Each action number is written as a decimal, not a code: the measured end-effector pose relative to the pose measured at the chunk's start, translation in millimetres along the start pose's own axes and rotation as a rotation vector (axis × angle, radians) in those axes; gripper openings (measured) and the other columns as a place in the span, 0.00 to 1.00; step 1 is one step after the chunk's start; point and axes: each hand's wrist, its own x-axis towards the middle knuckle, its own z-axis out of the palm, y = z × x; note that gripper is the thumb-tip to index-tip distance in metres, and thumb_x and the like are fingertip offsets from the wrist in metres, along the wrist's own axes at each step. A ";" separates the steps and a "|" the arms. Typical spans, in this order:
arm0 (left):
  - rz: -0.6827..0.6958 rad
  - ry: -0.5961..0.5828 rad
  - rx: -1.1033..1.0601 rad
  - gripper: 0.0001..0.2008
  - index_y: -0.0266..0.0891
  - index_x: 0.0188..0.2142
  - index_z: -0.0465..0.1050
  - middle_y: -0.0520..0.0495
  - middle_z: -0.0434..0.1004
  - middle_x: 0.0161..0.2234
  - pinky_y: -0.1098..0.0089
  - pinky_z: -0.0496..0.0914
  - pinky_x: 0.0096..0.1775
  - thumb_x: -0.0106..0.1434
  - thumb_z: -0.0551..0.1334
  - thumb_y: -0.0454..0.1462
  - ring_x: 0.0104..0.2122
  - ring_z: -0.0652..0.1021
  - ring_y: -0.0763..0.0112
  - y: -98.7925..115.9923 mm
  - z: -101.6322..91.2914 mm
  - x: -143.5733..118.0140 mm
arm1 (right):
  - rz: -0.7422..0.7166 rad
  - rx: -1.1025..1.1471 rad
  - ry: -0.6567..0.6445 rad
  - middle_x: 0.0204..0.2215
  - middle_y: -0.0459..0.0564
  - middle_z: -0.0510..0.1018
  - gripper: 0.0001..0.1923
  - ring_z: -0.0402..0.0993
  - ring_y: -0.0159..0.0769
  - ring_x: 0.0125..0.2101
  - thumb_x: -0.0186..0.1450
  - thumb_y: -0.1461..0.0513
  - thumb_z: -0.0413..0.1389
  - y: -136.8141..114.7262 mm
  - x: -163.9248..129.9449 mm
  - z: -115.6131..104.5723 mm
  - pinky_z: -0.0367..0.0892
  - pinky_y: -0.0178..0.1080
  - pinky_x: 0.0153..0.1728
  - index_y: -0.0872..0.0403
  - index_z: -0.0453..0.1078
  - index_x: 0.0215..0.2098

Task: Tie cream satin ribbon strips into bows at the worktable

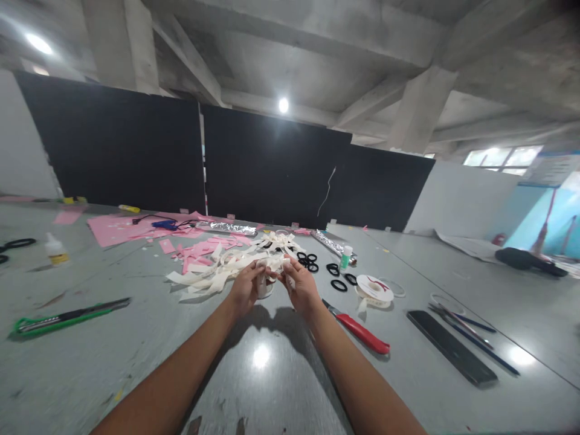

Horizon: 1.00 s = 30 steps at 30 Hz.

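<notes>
Both hands meet over the middle of the table, fingers closed on a cream-white ribbon (274,264) stretched between them. My left hand (246,286) pinches its left part, where a pale loop hangs below the fingers. The right end is gripped by my right hand (301,283) between thumb and fingers. Whether the ribbon wraps around something is hidden by the fingers. Just beyond and left lies a heap of loose cream strips (211,278). Several black rings (339,286) lie to the right of my right hand, near a ribbon spool (374,289).
Red-handled scissors or knife (362,333) lies beside my right forearm. Farther right are a dark flat case (453,347) and pen-like tools (480,338). A green cutter (67,319) and a glue bottle (56,249) are left. Pink sheets (122,228) and foil rolls (226,228) lie behind.
</notes>
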 end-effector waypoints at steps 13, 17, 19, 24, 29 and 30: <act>0.025 0.048 0.197 0.16 0.36 0.33 0.69 0.52 0.71 0.25 0.73 0.68 0.34 0.51 0.69 0.44 0.27 0.73 0.74 -3.6 -6.9 5.5 | -0.230 -0.589 -0.030 0.21 0.42 0.70 0.14 0.63 0.27 0.19 0.55 0.52 0.60 11.5 0.5 -6.1 0.65 0.31 0.17 0.55 0.71 0.32; 0.074 -0.001 0.137 0.17 0.39 0.30 0.63 0.52 0.72 0.24 0.73 0.67 0.35 0.50 0.70 0.43 0.26 0.72 0.75 -0.7 -5.3 4.5 | -0.297 -0.654 -0.025 0.24 0.43 0.71 0.13 0.63 0.27 0.20 0.57 0.52 0.58 12.1 -2.6 -4.8 0.63 0.29 0.15 0.53 0.71 0.34; 0.071 -0.015 0.131 0.18 0.40 0.32 0.62 0.53 0.71 0.25 0.74 0.66 0.33 0.50 0.70 0.43 0.25 0.72 0.76 1.1 -4.3 4.3 | -0.304 -0.653 -0.026 0.25 0.43 0.72 0.12 0.63 0.27 0.20 0.57 0.53 0.58 10.7 -4.7 -3.4 0.62 0.30 0.15 0.52 0.71 0.34; 0.083 -0.067 0.330 0.24 0.40 0.34 0.59 0.58 0.67 0.21 0.77 0.59 0.23 0.45 0.71 0.43 0.18 0.66 0.80 -1.8 -6.3 8.3 | -0.347 -0.719 -0.125 0.28 0.46 0.73 0.09 0.66 0.32 0.25 0.58 0.54 0.59 7.4 -11.5 0.1 0.64 0.33 0.23 0.50 0.75 0.33; 0.241 -0.201 0.654 0.21 0.41 0.44 0.60 0.51 0.74 0.29 0.76 0.62 0.27 0.51 0.65 0.35 0.24 0.72 0.75 -6.4 -7.1 5.3 | -0.583 -1.087 -0.151 0.34 0.50 0.72 0.06 0.67 0.38 0.38 0.62 0.59 0.55 1.1 -11.5 -2.0 0.63 0.40 0.42 0.48 0.75 0.35; 0.266 -0.211 0.692 0.22 0.41 0.46 0.60 0.50 0.75 0.32 0.75 0.63 0.28 0.52 0.64 0.33 0.26 0.74 0.73 -6.4 -6.9 3.7 | -0.618 -1.150 -0.146 0.37 0.50 0.71 0.06 0.67 0.39 0.40 0.62 0.60 0.55 -0.2 -10.4 -3.2 0.62 0.41 0.44 0.49 0.75 0.35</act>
